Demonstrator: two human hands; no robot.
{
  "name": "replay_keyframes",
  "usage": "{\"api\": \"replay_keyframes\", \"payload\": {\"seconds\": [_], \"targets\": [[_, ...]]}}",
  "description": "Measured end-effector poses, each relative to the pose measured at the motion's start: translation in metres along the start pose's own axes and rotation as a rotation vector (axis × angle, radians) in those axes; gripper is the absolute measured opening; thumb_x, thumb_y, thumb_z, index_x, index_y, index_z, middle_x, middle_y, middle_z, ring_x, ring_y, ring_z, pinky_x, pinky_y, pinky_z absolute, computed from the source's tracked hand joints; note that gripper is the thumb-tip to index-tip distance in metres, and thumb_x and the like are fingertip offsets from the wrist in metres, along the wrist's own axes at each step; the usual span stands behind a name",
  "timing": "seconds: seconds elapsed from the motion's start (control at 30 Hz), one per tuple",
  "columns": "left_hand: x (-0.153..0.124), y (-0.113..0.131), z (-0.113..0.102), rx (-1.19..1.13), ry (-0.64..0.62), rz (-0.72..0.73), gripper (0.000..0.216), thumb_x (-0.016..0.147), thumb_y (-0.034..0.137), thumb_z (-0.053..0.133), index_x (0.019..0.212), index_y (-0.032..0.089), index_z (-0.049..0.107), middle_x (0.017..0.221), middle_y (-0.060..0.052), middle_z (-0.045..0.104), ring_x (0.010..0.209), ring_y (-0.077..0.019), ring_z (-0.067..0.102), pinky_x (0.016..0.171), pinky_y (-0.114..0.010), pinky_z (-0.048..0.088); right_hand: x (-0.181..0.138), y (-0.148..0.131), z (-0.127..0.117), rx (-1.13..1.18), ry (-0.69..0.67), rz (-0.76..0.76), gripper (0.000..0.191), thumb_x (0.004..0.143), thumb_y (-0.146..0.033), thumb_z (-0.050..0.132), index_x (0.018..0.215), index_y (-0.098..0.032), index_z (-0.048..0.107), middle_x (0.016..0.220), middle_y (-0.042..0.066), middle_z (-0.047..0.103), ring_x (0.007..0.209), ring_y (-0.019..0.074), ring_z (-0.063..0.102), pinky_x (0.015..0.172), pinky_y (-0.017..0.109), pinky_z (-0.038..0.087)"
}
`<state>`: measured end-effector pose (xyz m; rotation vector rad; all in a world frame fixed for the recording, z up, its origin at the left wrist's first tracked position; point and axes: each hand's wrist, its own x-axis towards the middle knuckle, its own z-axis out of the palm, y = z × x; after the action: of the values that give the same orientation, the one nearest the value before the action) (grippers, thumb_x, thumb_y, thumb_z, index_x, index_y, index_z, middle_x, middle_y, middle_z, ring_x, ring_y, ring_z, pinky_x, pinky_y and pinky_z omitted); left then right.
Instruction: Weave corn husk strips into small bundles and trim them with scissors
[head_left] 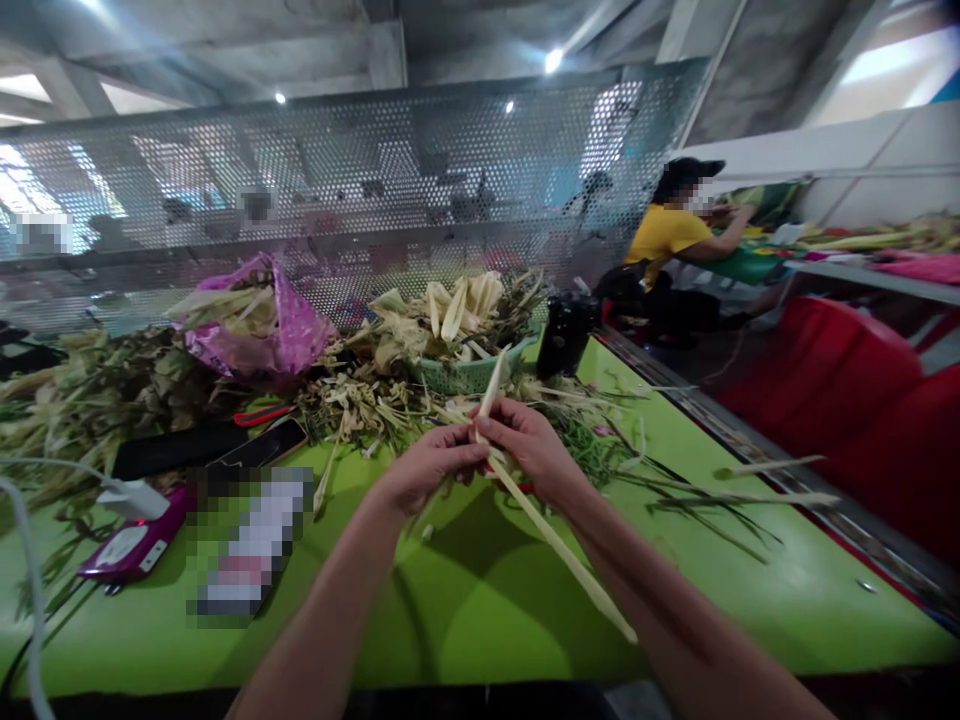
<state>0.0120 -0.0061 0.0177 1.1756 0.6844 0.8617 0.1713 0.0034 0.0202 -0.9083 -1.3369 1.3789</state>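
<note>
Both my hands meet above the green table, pinching a long pale palm-leaf strip. My left hand grips it near the middle with fingers closed. My right hand is closed round the same strip, whose upper end points up and away while the lower end runs down toward me on the right. Something red shows just under my right hand; I cannot make out what it is.
A green basket heaped with pale leaves stands behind the hands, beside a pink plastic bag and piles of leaf scraps. Phones, a charger and cable lie at left. A black bottle stands at right. A person in yellow sits beyond.
</note>
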Motion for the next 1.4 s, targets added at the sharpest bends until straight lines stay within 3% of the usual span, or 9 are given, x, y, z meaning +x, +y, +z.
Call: {"api": "replay_keyframes", "payload": {"seconds": [0.17,0.33,0.5,0.63,0.7,0.9,1.13,1.3,1.4], "targets": [[0.004,0.002,-0.003,-0.215,0.205,0.078,0.021,0.071,0.029,0.072,0.073,0.015,0.057,0.066,0.001,0.055,0.052,-0.0044,0.044,0.051,-0.017,0.036,-0.001,-0.007,-0.004,0.107,-0.014,-0.017,0.027,0.075,-0.042,0.069,0.084,-0.018,0.061,0.069,-0.001,0.059,0.057,0.0096,0.053,0.052,0.022,0.042],[0.005,0.005,-0.006,-0.231,0.263,0.141,0.020,0.072,0.029,0.070,0.084,0.015,0.061,0.068,0.000,0.058,0.055,-0.0054,0.048,0.050,-0.016,0.038,0.001,-0.006,-0.005,0.113,0.003,-0.043,0.027,0.067,-0.033,0.076,0.081,-0.018,0.060,0.077,0.000,0.063,0.064,0.0108,0.057,0.058,0.023,0.044],[0.005,0.002,-0.001,-0.292,0.147,0.149,0.024,0.075,0.028,0.068,0.094,0.014,0.062,0.067,0.000,0.060,0.050,-0.0043,0.047,0.049,-0.016,0.039,0.005,0.003,-0.003,0.113,0.004,-0.054,0.028,0.067,-0.034,0.076,0.082,-0.020,0.058,0.076,0.001,0.066,0.070,0.0156,0.062,0.066,0.029,0.048],[0.005,0.000,0.003,-0.347,0.034,0.154,0.019,0.077,0.026,0.066,0.089,0.013,0.059,0.064,0.001,0.059,0.043,-0.0027,0.043,0.048,-0.017,0.039,0.006,0.008,0.000,0.018,-0.049,-0.070,0.024,0.071,-0.039,0.071,0.078,-0.020,0.058,0.064,-0.001,0.061,0.057,0.0135,0.057,0.056,0.027,0.045],[0.006,0.001,0.003,-0.342,0.062,0.147,0.021,0.077,0.027,0.067,0.090,0.013,0.058,0.066,-0.001,0.062,0.047,-0.0043,0.049,0.050,-0.017,0.042,0.005,0.007,0.001,-0.115,0.007,-0.133,0.024,0.072,-0.040,0.070,0.077,-0.019,0.059,0.065,0.000,0.061,0.058,0.0143,0.056,0.057,0.028,0.045],[0.006,0.005,0.000,-0.340,0.264,0.152,0.023,0.075,0.028,0.069,0.089,0.015,0.056,0.073,-0.002,0.066,0.059,-0.0087,0.059,0.060,-0.019,0.049,-0.005,-0.013,0.001,-0.455,0.212,-0.483,0.023,0.072,-0.031,0.071,0.093,-0.022,0.066,0.099,0.006,0.064,0.095,0.0221,0.059,0.089,0.037,0.044],[0.007,0.004,-0.002,-0.267,0.361,0.187,0.024,0.073,0.030,0.070,0.086,0.016,0.057,0.071,0.001,0.064,0.055,-0.0075,0.057,0.057,-0.019,0.045,-0.010,-0.014,0.001,-0.524,0.154,-0.605,0.008,0.080,-0.028,0.066,0.084,-0.024,0.071,0.084,0.005,0.069,0.082,0.0212,0.062,0.076,0.035,0.048],[0.009,-0.001,-0.005,-0.289,0.432,0.240,0.025,0.071,0.031,0.070,0.083,0.016,0.055,0.073,-0.001,0.067,0.058,-0.0081,0.056,0.060,-0.020,0.045,-0.008,-0.006,0.001,-0.726,-0.091,-0.656,0.012,0.084,-0.027,0.061,0.086,-0.025,0.072,0.084,0.005,0.071,0.082,0.0214,0.063,0.077,0.036,0.047],[0.009,-0.001,-0.008,-0.276,0.422,0.233,0.024,0.072,0.030,0.069,0.084,0.015,0.056,0.077,-0.002,0.068,0.053,-0.0056,0.053,0.055,-0.018,0.042,-0.006,-0.004,-0.002,-0.827,-0.115,-0.671,0.013,0.086,-0.027,0.058,0.088,-0.025,0.071,0.086,0.006,0.070,0.084,0.0213,0.062,0.078,0.036,0.046]]}}
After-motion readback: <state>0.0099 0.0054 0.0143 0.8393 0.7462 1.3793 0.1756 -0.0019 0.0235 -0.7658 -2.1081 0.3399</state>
